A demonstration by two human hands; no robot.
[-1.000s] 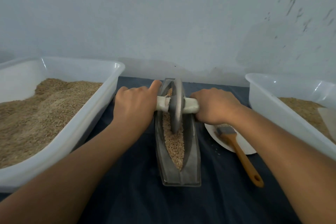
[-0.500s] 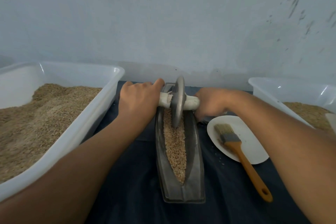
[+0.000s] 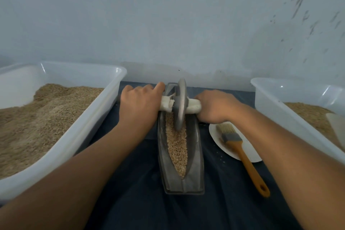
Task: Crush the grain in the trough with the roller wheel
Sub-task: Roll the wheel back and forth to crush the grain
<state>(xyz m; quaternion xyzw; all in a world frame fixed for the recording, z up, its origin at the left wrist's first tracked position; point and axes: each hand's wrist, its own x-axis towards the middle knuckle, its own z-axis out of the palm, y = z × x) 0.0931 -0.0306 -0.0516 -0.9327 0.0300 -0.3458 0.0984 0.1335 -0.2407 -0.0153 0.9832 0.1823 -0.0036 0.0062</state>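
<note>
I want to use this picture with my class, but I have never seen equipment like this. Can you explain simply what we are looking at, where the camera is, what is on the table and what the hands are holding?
There is no machine here: a person works with two bare hands, and the camera sits on their head, looking forward and down. In the middle, on a dark cloth, lies a long, boat-shaped metal trough with grain in its groove. A metal roller wheel stands upright in it, at the far end. A white-wrapped axle passes through the wheel; the left hand grips one end and the right hand the other. On either side stands a white plastic tub holding more grain. By the right forearm, a brush with an orange handle lies across a white plate.
</note>
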